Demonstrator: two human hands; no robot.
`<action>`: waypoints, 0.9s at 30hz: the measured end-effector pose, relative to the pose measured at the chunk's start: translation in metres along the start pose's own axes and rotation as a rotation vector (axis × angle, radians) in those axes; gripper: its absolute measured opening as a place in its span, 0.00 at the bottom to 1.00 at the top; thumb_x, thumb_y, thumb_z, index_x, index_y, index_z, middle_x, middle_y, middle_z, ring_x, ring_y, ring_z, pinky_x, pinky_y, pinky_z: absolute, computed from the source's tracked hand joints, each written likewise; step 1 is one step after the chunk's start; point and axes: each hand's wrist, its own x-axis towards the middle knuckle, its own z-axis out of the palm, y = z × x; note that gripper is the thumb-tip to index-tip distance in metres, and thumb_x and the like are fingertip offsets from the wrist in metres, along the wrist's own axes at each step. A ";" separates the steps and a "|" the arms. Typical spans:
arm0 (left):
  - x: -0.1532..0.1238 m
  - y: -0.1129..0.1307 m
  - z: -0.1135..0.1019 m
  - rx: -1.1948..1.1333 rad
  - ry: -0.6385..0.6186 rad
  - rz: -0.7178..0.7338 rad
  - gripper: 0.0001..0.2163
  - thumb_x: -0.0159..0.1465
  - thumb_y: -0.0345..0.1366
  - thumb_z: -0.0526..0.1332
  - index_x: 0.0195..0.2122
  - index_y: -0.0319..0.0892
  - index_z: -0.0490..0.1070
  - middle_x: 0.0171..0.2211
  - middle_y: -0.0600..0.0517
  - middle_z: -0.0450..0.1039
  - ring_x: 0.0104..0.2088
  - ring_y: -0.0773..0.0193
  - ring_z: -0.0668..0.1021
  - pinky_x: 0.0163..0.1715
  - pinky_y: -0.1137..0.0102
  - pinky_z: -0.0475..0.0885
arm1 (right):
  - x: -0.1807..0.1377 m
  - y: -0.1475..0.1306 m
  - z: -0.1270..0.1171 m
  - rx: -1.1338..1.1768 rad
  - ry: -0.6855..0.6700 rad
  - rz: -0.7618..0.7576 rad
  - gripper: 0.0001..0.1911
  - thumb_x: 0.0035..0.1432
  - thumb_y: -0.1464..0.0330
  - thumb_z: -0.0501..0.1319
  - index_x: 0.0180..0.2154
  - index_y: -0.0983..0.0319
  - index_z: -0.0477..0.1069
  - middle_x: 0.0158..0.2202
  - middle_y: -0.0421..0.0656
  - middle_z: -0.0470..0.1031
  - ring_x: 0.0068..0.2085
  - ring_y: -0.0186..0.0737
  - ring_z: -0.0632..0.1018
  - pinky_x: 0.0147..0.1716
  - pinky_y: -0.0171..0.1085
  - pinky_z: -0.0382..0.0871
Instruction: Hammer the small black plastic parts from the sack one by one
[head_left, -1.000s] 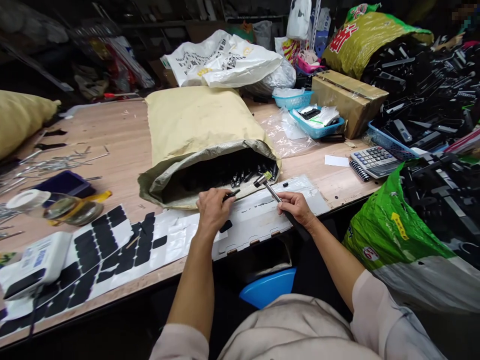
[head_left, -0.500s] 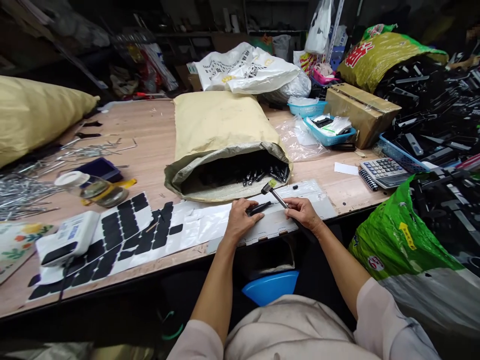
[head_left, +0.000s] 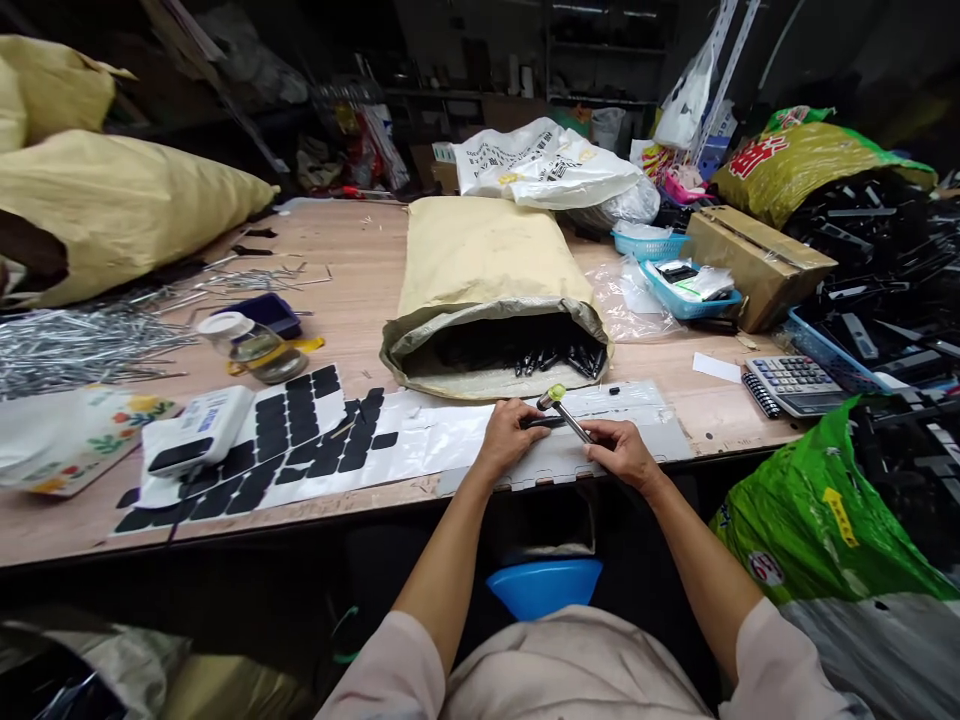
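Observation:
My right hand [head_left: 619, 449] is closed around the handle of a small hammer [head_left: 574, 424], whose head with a yellow-green face is close to my left hand. Between thumb and fingers, my left hand [head_left: 513, 434] grips a slim black part [head_left: 546, 421] lying low over the grey board [head_left: 637, 430] at the table edge; the fingers cover one end of it. Just beyond the hands lies a cream sack [head_left: 495, 245], its mouth turned toward me, with black pieces [head_left: 577, 358] inside. A small black bit [head_left: 614, 391] rests on the board.
Left are sheets of black stickers [head_left: 289, 430], a white box [head_left: 202, 430], a glass jar [head_left: 268, 352] and a heap of metal rods [head_left: 75, 345]. Right are a calculator [head_left: 795, 383], blue baskets [head_left: 694, 300], a cardboard box [head_left: 765, 260] and a green bag [head_left: 817, 510] of black parts.
My view has swung to the left, so everything sits further right. The hammer's head has come nearer to the black part and my left fingers. Both hands keep their hold.

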 end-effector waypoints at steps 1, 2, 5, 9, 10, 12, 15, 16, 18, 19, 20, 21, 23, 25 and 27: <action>0.000 0.000 0.000 0.004 -0.002 -0.003 0.07 0.54 0.34 0.72 0.34 0.44 0.78 0.34 0.52 0.74 0.41 0.57 0.70 0.43 0.64 0.68 | 0.000 -0.001 0.001 -0.019 -0.009 -0.008 0.20 0.50 0.67 0.64 0.47 0.64 0.81 0.22 0.37 0.69 0.23 0.35 0.66 0.24 0.35 0.60; 0.001 0.001 0.000 0.008 -0.005 -0.004 0.07 0.54 0.34 0.72 0.33 0.44 0.78 0.34 0.52 0.73 0.41 0.57 0.70 0.42 0.64 0.67 | 0.000 -0.001 0.002 -0.049 -0.021 -0.017 0.20 0.50 0.67 0.64 0.46 0.63 0.81 0.21 0.37 0.67 0.22 0.34 0.65 0.24 0.35 0.59; 0.001 0.002 -0.001 0.021 -0.012 -0.005 0.06 0.54 0.35 0.71 0.32 0.44 0.76 0.34 0.52 0.73 0.41 0.57 0.70 0.41 0.64 0.67 | 0.001 -0.001 0.005 -0.143 -0.060 -0.037 0.19 0.50 0.69 0.64 0.45 0.63 0.82 0.19 0.35 0.63 0.22 0.32 0.62 0.23 0.34 0.56; 0.000 0.003 -0.001 0.013 -0.012 -0.021 0.07 0.54 0.35 0.71 0.33 0.45 0.77 0.34 0.52 0.73 0.41 0.57 0.70 0.42 0.64 0.67 | 0.001 0.003 0.003 -0.079 -0.039 -0.014 0.19 0.50 0.68 0.65 0.45 0.63 0.82 0.20 0.35 0.65 0.21 0.32 0.64 0.23 0.34 0.58; 0.000 0.003 -0.001 0.003 -0.011 -0.024 0.07 0.54 0.34 0.72 0.34 0.45 0.78 0.35 0.52 0.74 0.41 0.56 0.70 0.42 0.63 0.68 | 0.001 0.004 0.001 -0.041 -0.021 0.002 0.19 0.51 0.67 0.65 0.45 0.63 0.81 0.20 0.36 0.66 0.21 0.33 0.65 0.23 0.35 0.60; 0.000 0.003 -0.001 -0.019 -0.008 -0.026 0.07 0.54 0.34 0.72 0.35 0.45 0.79 0.35 0.52 0.74 0.42 0.56 0.70 0.43 0.63 0.68 | 0.000 0.005 -0.003 0.013 0.017 0.026 0.19 0.51 0.66 0.65 0.46 0.63 0.81 0.21 0.37 0.70 0.22 0.36 0.70 0.24 0.36 0.64; 0.000 0.003 0.000 -0.031 -0.007 -0.025 0.07 0.54 0.33 0.72 0.35 0.45 0.80 0.35 0.51 0.75 0.42 0.56 0.70 0.43 0.63 0.68 | -0.001 0.003 -0.011 0.019 0.054 0.029 0.20 0.51 0.67 0.66 0.46 0.64 0.80 0.22 0.39 0.74 0.23 0.39 0.74 0.27 0.38 0.69; 0.000 0.002 0.000 -0.028 -0.007 -0.026 0.07 0.54 0.33 0.72 0.35 0.45 0.80 0.34 0.51 0.75 0.42 0.56 0.70 0.42 0.63 0.68 | -0.002 0.002 -0.013 0.007 0.052 0.026 0.20 0.51 0.67 0.65 0.47 0.64 0.80 0.22 0.39 0.74 0.24 0.39 0.74 0.27 0.38 0.69; 0.000 0.002 0.000 -0.022 -0.007 -0.028 0.08 0.55 0.34 0.72 0.36 0.44 0.80 0.34 0.51 0.74 0.42 0.56 0.70 0.42 0.63 0.68 | -0.002 0.002 -0.015 -0.040 0.017 0.029 0.20 0.51 0.68 0.65 0.47 0.64 0.80 0.21 0.38 0.73 0.23 0.37 0.72 0.25 0.37 0.67; 0.000 0.002 0.001 -0.020 -0.008 -0.029 0.08 0.55 0.34 0.72 0.36 0.44 0.80 0.34 0.51 0.74 0.42 0.56 0.70 0.42 0.63 0.68 | -0.001 0.002 -0.016 -0.071 -0.009 0.034 0.19 0.51 0.68 0.65 0.47 0.64 0.81 0.21 0.37 0.71 0.22 0.35 0.70 0.24 0.36 0.65; 0.000 0.001 0.001 -0.018 -0.008 -0.032 0.08 0.55 0.34 0.72 0.36 0.44 0.80 0.35 0.51 0.74 0.42 0.56 0.70 0.42 0.63 0.67 | -0.001 0.003 -0.016 -0.097 -0.033 0.042 0.19 0.51 0.69 0.65 0.46 0.64 0.81 0.20 0.37 0.70 0.21 0.34 0.69 0.23 0.35 0.63; 0.000 0.001 0.001 -0.017 -0.010 -0.036 0.08 0.55 0.34 0.72 0.36 0.45 0.80 0.35 0.51 0.74 0.43 0.56 0.70 0.42 0.63 0.67 | -0.001 0.005 -0.016 -0.107 -0.049 0.054 0.19 0.51 0.69 0.65 0.46 0.64 0.81 0.20 0.36 0.70 0.21 0.33 0.68 0.22 0.34 0.62; 0.000 0.002 0.001 -0.015 -0.016 -0.043 0.08 0.55 0.34 0.71 0.36 0.45 0.80 0.35 0.51 0.74 0.43 0.56 0.70 0.42 0.63 0.67 | 0.000 0.008 -0.017 -0.060 -0.035 0.081 0.19 0.50 0.69 0.66 0.45 0.63 0.81 0.20 0.36 0.71 0.21 0.33 0.69 0.23 0.34 0.62; -0.001 0.002 0.001 -0.009 -0.022 -0.042 0.07 0.56 0.34 0.71 0.36 0.45 0.79 0.36 0.51 0.74 0.43 0.56 0.70 0.42 0.63 0.67 | 0.000 0.011 -0.019 0.061 0.026 0.101 0.20 0.49 0.67 0.67 0.45 0.64 0.81 0.21 0.37 0.73 0.22 0.36 0.72 0.25 0.36 0.66; -0.001 0.002 0.001 0.000 -0.024 -0.032 0.07 0.57 0.34 0.71 0.37 0.45 0.79 0.36 0.52 0.74 0.43 0.56 0.70 0.42 0.63 0.67 | 0.000 0.012 -0.022 0.195 0.099 0.104 0.20 0.48 0.66 0.67 0.45 0.64 0.81 0.21 0.37 0.75 0.23 0.37 0.74 0.28 0.38 0.68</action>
